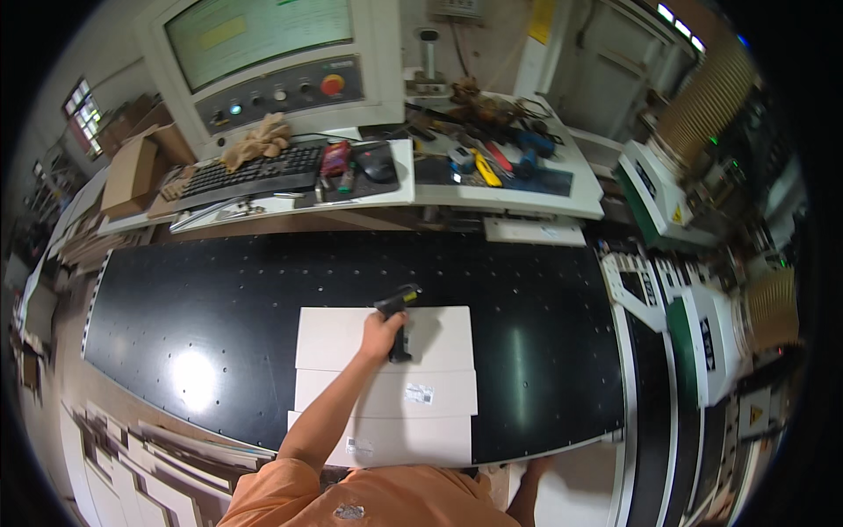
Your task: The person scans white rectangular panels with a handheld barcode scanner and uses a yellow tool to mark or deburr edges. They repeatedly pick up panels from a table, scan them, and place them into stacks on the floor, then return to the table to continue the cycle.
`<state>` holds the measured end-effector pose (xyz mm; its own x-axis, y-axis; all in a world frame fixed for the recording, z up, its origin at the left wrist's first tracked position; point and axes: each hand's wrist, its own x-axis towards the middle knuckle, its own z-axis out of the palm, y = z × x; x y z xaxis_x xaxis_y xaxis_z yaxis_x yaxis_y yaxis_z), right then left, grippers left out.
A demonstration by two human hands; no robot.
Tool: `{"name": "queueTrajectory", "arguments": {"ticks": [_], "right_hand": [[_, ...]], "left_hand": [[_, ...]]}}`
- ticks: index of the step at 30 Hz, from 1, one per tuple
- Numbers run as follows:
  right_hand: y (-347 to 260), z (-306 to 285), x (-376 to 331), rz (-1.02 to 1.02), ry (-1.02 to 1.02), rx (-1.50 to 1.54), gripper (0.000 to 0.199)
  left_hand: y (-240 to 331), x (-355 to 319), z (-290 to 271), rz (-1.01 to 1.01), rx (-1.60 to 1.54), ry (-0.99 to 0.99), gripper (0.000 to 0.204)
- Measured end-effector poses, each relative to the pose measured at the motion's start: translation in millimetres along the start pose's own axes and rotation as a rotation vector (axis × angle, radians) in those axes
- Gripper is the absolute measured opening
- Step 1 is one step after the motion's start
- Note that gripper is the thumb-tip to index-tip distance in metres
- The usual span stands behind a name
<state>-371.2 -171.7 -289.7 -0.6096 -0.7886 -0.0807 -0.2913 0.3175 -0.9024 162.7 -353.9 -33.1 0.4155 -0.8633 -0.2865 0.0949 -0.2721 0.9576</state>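
Observation:
My left hand (379, 335) is closed around the grip of a black handheld barcode scanner (399, 307) with a yellow patch near its head. It hovers over the farthest of three pale flat panels (338, 338), which lie overlapping in a column on a black table. White printed labels show on the middle panel (448, 391) and on the nearest panel (413, 439). My right forearm (525, 496) hangs low beside my body at the table's near edge; the hand itself is hidden.
The black table (193, 290) is dotted with small holes. Behind it stand a control screen (259, 39), a keyboard (250, 176), gloves (257, 140) and scattered tools (487, 167). Machine heads with ribbed hoses (711, 97) flank the right side. Cut boards (149, 474) lean at the lower left.

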Motion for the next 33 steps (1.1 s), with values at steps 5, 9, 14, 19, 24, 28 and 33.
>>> {"name": "queueTrajectory", "arguments": {"ticks": [5,9,14,19,24,28,33], "right_hand": [[-197.4,-43.1,82.2,-0.533,0.604,-0.595,0.030],[-327.3,68.3,153.6,-0.936,0.058,-0.573,0.045],[-420.6,251.9,226.9,-1.166,-0.259,-0.663,0.055],[-432.7,307.7,250.5,-1.030,-0.341,-0.818,0.060],[-401.9,259.7,211.8,-1.185,-0.283,-0.853,0.062],[-388.2,208.5,184.6,-1.285,-0.402,-0.721,0.053],[-385.9,167.7,170.7,-1.089,-0.527,-0.552,0.055]], "left_hand": [[5.3,-6.6,11.5,-0.004,-0.038,0.012,0.031],[13.8,-10.1,42.7,0.039,0.015,0.044,0.031],[19.2,-12.1,67.3,0.030,0.058,-0.009,0.040],[18.3,-13.1,57.9,0.006,0.189,0.064,0.043],[8.9,-9.0,49.2,0.002,0.154,0.084,0.043],[4.9,-6.5,47.8,0.007,0.158,0.093,0.042],[17.3,-15.0,47.9,-0.020,-0.088,0.018,0.034]]}}
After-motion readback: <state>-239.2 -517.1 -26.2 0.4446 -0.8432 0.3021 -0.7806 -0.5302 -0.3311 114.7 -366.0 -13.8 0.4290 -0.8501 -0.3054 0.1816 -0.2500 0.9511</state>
